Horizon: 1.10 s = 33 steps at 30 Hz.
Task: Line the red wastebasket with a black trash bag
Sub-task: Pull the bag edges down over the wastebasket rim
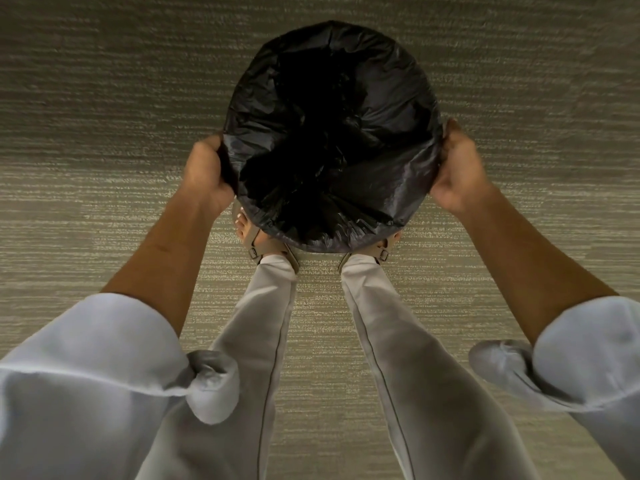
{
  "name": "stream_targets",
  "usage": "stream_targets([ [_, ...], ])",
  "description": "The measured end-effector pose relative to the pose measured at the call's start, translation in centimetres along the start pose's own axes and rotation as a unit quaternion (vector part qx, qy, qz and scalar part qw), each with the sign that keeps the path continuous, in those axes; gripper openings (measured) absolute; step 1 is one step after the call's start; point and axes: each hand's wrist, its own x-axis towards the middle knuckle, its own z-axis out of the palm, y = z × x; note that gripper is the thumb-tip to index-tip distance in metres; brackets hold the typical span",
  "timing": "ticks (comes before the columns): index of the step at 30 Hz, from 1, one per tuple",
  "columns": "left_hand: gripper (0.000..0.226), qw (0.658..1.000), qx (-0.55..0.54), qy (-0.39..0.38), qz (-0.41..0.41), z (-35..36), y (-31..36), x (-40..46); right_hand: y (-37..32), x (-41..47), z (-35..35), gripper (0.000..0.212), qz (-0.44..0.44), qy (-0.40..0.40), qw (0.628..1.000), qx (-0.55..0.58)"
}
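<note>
A black trash bag is spread open in a round shape over what lies below it, seen from straight above. Its mouth folds outward all around, and the dark inside sags in the middle. The red wastebasket itself is hidden under the bag; no red shows. My left hand grips the bag's folded edge on the left side. My right hand grips the edge on the right side. Both hands sit level with the near half of the rim.
A beige striped carpet covers the whole floor. My two feet in tan sandals stand right against the near side of the bag, partly hidden beneath it. My legs in pale trousers fill the lower middle.
</note>
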Motion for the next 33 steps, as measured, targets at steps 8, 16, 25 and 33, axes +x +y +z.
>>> stream_targets([
  [8,0.036,0.988,0.072,0.088,0.1,-1.8,-1.0,-0.9,0.0,-4.1,-0.3,0.021,-0.348,0.266,0.875,-0.207],
  [16,0.032,0.942,0.26,0.072,0.197,-1.0,-3.8,-1.1,2.5,1.0,11.1,0.049,0.02,-0.191,0.838,-0.51],
  [25,0.031,0.937,0.27,0.05,0.214,-1.8,-3.1,-1.1,3.8,-1.2,10.2,0.039,-0.08,-0.035,0.92,-0.381],
  [33,0.045,0.958,0.235,0.052,0.156,-2.4,-1.5,-1.4,7.1,-4.4,7.7,0.059,-0.018,0.092,0.993,-0.077],
])
